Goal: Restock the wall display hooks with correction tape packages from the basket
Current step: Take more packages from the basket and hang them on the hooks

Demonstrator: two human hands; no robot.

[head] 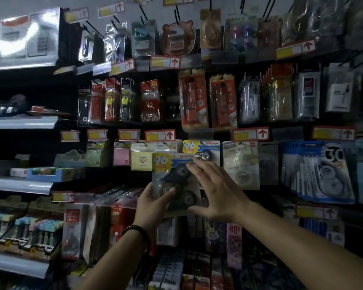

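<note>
A correction tape package (173, 181) with a yellow "96" burst and three dark tape wheels is raised in front of the wall display. My left hand (153, 203) grips its lower left edge, thumb on the front. My right hand (215, 189) lies with spread, straight fingers over the package's right side. Directly behind it, a matching "96" package (201, 149) hangs on its hook. The basket is out of view.
Hooks with stationery packs fill the wall. Clear correction tape packs (240, 164) and blue "30" packs (319, 170) hang to the right, sticky notes (142, 156) to the left. Metal shelves (19, 185) with pens and erasers jut out on the left.
</note>
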